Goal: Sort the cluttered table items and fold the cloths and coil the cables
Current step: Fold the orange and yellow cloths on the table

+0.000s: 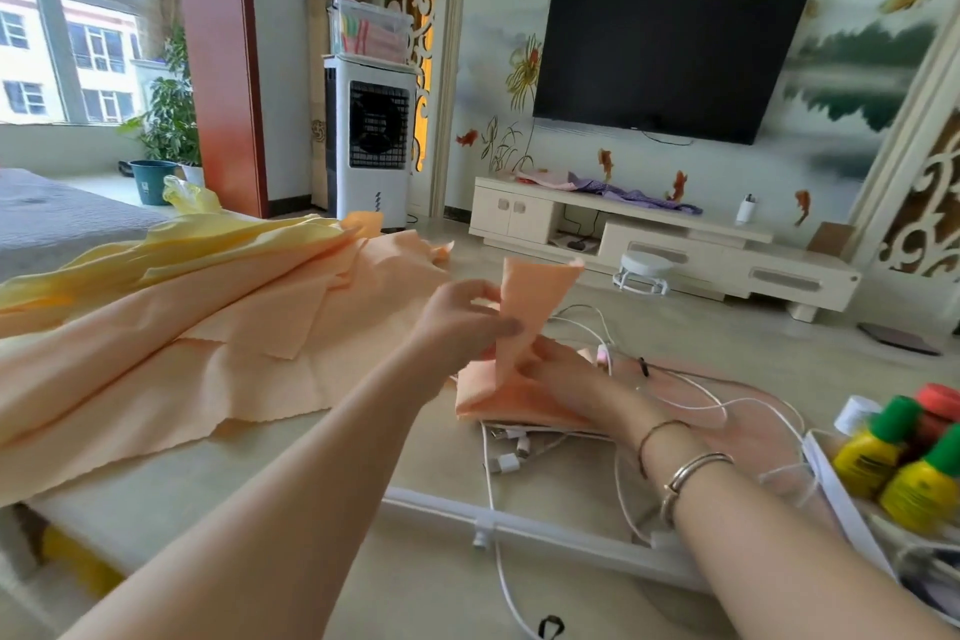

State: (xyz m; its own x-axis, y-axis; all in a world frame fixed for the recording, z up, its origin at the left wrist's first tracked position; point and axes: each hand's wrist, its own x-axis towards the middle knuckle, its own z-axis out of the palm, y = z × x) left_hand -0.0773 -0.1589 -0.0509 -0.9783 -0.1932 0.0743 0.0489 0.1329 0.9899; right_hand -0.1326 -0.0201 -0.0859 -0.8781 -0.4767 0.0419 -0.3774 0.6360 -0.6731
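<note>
Frame centre: left hand (pixel 462 322) pinching upright flap of soft orange cloth (pixel 524 353); right hand (pixel 563 372) pressing folded base over white cables (pixel 675 400).

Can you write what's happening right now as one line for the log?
step: folding orange cloth | left hand: pinches raised flap | right hand: presses cloth down | white cables: uncoiled beside it | cloth pile: unfolded
</note>
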